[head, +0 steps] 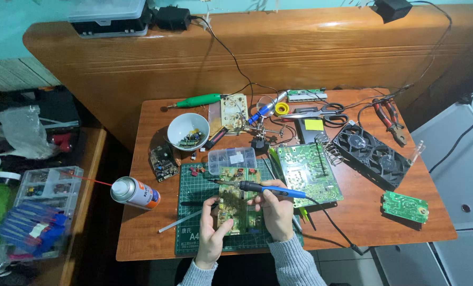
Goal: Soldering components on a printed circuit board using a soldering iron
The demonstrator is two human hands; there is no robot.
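Five circuit boards — one (238, 200) in hand — one bowl (188, 131), one spray can (136, 193).

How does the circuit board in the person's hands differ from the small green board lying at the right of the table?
The held circuit board is larger, crowded with components, and gripped by the left hand over the cutting mat. The small green board is much smaller, looks flatter, and lies untouched on bare wood. Both are green and rectangular.
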